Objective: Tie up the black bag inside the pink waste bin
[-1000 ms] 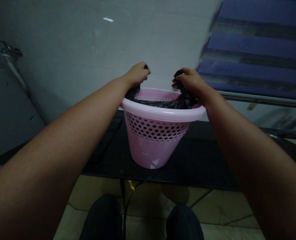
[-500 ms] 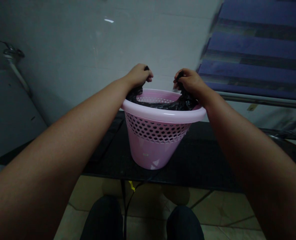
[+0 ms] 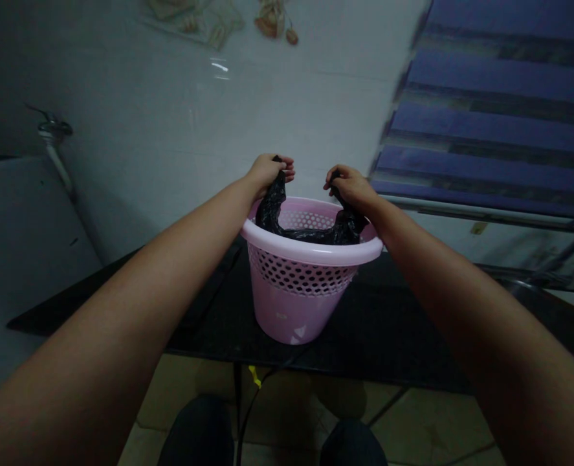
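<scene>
A pink plastic basket (image 3: 291, 314) with rows of holes under its wide rim stands upright on a black tabletop. Inside its mouth hangs a black plastic bag (image 3: 310, 235), its edge sagging between my two hands. My left hand (image 3: 270, 173) is closed on the bag above the basket's left rim and pulls a strip of it upward. Above the right side, my right hand (image 3: 352, 186) pinches another part of the bag, which bunches below the fingers. How far down the bag reaches inside is hidden by the basket's wall.
The black tabletop (image 3: 384, 323) has a dark cable with a yellow tag (image 3: 254, 377) below its front edge. A tap (image 3: 54, 126) is on the tiled wall at the left, above a pale appliance-like box (image 3: 29, 246). Striped blue blinds (image 3: 481, 129) hang at the right.
Both hands have drawn slightly closer together, and more of the bag shows below the left hand, lifted off the rim. The whole view has tilted up a little.
</scene>
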Action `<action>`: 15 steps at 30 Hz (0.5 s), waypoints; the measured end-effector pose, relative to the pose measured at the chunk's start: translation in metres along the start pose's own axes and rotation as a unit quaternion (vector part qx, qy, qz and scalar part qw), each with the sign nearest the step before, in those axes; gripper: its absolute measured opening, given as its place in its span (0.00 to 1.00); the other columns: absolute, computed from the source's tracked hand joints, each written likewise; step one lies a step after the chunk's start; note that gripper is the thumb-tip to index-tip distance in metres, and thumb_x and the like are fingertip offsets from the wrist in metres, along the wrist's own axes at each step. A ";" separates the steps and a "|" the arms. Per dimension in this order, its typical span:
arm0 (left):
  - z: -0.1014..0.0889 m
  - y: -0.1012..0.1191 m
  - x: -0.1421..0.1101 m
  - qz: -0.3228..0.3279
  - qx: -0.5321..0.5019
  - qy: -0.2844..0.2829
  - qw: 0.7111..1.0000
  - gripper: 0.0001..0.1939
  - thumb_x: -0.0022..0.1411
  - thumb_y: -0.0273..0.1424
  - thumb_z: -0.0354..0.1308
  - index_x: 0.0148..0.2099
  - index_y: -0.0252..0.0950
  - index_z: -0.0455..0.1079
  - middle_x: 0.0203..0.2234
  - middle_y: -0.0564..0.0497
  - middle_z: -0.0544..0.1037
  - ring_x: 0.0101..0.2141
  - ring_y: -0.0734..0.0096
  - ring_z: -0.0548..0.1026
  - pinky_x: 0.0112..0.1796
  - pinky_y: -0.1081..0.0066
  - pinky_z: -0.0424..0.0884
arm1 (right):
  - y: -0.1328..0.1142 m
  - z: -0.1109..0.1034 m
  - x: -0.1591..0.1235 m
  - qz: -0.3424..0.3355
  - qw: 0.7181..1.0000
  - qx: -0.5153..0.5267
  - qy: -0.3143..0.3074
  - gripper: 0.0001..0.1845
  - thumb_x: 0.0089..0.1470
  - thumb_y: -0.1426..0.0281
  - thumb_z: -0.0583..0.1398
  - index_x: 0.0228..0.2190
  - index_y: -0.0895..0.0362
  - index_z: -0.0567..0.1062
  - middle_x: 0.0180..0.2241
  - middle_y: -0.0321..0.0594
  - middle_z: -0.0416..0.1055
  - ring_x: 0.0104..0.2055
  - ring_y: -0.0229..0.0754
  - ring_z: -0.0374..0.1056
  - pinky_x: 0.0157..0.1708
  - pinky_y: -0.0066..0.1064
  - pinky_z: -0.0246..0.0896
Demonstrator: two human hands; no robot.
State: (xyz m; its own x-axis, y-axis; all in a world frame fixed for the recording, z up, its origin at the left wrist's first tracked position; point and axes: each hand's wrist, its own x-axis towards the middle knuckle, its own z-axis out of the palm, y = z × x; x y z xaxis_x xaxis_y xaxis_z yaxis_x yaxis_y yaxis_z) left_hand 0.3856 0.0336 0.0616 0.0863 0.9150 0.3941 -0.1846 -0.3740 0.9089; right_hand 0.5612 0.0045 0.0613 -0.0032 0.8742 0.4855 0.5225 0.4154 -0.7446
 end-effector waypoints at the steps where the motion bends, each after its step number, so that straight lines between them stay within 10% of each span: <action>1: 0.000 0.001 0.001 -0.014 -0.023 -0.004 1.000 0.10 0.54 0.15 0.48 0.34 0.33 0.66 0.23 0.50 0.70 0.30 0.73 0.73 0.40 0.69 0.71 | -0.002 0.000 0.001 -0.002 1.000 0.007 -0.011 0.12 0.45 0.86 0.49 0.25 0.58 0.64 0.24 0.36 0.66 0.24 0.33 0.61 0.28 0.24 0.57; 8: 0.003 0.016 0.012 -0.131 -0.010 -0.071 0.989 0.13 0.52 0.14 0.49 0.31 0.35 0.68 0.19 0.51 0.70 0.24 0.72 0.71 0.36 0.69 0.72 | -0.021 -0.009 0.009 0.006 0.994 -0.084 -0.066 0.07 0.46 0.82 0.56 0.24 0.62 0.73 0.22 0.39 0.68 0.22 0.32 0.59 0.23 0.25 0.50; 15: 0.014 0.028 0.029 -0.163 0.097 -0.075 0.979 0.12 0.56 0.17 0.51 0.38 0.35 0.69 0.20 0.51 0.71 0.31 0.69 0.72 0.39 0.66 0.69 | -0.039 -0.002 0.020 0.087 0.993 -0.083 0.016 0.03 0.47 0.79 0.63 0.26 0.66 0.73 0.23 0.43 0.70 0.26 0.37 0.65 0.26 0.27 0.58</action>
State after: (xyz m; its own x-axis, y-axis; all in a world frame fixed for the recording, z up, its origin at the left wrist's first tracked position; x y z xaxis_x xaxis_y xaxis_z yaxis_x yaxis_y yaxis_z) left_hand 0.3969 0.0479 0.1004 0.2548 0.9636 0.0812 0.0651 -0.1009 0.9928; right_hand 0.5426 0.0049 0.1010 0.1245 0.9195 0.3728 0.6458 0.2102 -0.7340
